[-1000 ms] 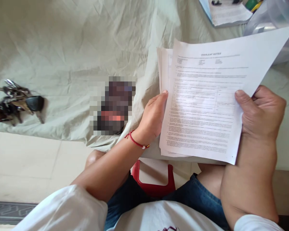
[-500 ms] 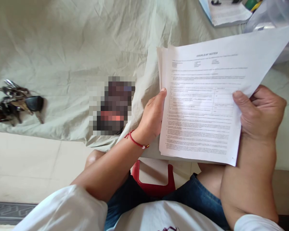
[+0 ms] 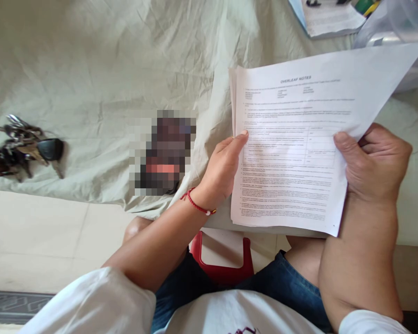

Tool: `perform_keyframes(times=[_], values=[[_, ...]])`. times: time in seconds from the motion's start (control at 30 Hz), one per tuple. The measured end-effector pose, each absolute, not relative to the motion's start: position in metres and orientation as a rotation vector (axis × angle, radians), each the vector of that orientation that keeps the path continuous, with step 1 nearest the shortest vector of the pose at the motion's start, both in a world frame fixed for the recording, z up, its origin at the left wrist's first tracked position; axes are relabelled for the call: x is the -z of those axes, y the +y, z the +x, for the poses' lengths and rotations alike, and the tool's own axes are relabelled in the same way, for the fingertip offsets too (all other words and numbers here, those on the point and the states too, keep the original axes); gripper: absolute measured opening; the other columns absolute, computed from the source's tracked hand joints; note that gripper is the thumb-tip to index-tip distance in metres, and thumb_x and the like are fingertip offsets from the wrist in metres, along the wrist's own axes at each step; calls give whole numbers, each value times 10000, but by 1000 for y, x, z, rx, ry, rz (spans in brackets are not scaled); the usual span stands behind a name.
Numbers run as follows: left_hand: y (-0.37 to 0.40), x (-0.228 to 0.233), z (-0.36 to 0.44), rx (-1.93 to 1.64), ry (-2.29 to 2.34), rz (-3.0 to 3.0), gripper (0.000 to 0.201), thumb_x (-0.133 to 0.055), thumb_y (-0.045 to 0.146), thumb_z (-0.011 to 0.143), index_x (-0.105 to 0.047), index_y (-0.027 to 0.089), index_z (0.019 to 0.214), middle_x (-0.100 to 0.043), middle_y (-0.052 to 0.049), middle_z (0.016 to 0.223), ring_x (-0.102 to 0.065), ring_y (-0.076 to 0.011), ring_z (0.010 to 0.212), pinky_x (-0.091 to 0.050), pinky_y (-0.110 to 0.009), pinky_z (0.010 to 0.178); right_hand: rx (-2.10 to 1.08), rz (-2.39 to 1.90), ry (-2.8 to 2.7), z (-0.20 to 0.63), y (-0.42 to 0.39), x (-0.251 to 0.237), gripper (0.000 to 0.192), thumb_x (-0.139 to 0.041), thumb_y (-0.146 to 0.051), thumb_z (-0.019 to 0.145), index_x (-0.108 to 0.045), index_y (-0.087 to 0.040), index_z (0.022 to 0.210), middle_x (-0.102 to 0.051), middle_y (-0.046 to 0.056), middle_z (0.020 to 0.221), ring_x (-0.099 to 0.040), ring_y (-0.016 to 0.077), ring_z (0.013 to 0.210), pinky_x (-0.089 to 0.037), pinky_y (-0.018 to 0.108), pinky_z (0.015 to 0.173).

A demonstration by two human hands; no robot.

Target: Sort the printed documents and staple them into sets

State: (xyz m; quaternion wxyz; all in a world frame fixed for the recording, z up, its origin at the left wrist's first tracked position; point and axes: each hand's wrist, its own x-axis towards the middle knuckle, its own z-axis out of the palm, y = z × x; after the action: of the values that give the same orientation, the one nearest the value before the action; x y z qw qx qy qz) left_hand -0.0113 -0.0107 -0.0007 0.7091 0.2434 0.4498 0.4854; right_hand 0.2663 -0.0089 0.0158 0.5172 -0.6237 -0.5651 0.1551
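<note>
A stack of printed paper sheets [image 3: 282, 185] is held up over the front edge of the table, its top page headed "OVERLEAF NOTES" with a small table of text. My left hand [image 3: 225, 164] grips the left edge, thumb on the front and the other fingers hidden behind. On the right edge, my right hand [image 3: 378, 164] is closed, its thumb pressed on the front page and its fingers curled behind. The sheets' top right corner flares out to the right. Several page edges show fanned slightly at the left.
A pale green cloth [image 3: 101, 60] covers the table. A bunch of keys [image 3: 24, 148] lies at the left, and a blurred-out dark object [image 3: 167, 153] is left of my hand. Papers [image 3: 330, 18] and a clear plastic container [image 3: 400, 23] stand at the back right. Below is a red stool [image 3: 219, 273].
My left thumb has shifted slightly right, further onto the front page. The stack's right side and my right hand have moved slightly left.
</note>
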Motion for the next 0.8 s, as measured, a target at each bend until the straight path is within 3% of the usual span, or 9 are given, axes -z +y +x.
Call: perform_keyframes(times=[0.17, 0.3, 0.47, 0.57, 0.8], values=[[-10, -2, -13, -1042, 933, 563, 282, -913, 481, 965, -864, 209, 1024, -911, -136, 1242, -791, -421, 1421, -644, -529, 1238, -358, -1489, -1374, 268, -7, -13, 250, -1007, -529, 826, -926, -296, 868, -789, -21, 799, -648, 190, 733, -568, 391, 731], [-11, -2, -12, -1032, 987, 578, 333, -897, 531, 985, -873, 215, 1086, -910, -142, 1258, -788, -423, 1423, -639, -545, 1235, -357, -1512, -1380, 268, -7, -13, 299, -1006, -557, 814, -892, -280, 812, -750, -24, 754, -626, 184, 711, -569, 388, 721], [-11, 0, -12, -1043, 1023, 577, 391, -898, 575, 974, -869, 218, 1130, -907, -148, 1259, -795, -430, 1412, -645, -569, 1225, -386, -1551, -1369, 264, -8, -13, 342, -1003, -593, 805, -911, -283, 916, -818, -7, 853, -719, 228, 779, -614, 415, 723], [-11, 2, -12, -1040, 1011, 583, 409, -900, 592, 973, -863, 220, 1139, -907, -151, 1258, -794, -430, 1417, -644, -578, 1230, -441, -1596, -1306, 266, -5, -9, 381, -1028, -586, 770, -885, -269, 927, -796, -16, 846, -689, 200, 747, -633, 420, 748], [-10, 1, -13, -1032, 995, 574, 376, -875, 567, 1009, -855, 210, 1125, -916, -137, 1230, -807, -407, 1391, -658, -537, 1211, -744, -1732, -1138, 273, -4, -2, 865, -1111, -782, 559, -853, -251, 1190, -868, 33, 1076, -807, 241, 1033, -676, 505, 1073]])
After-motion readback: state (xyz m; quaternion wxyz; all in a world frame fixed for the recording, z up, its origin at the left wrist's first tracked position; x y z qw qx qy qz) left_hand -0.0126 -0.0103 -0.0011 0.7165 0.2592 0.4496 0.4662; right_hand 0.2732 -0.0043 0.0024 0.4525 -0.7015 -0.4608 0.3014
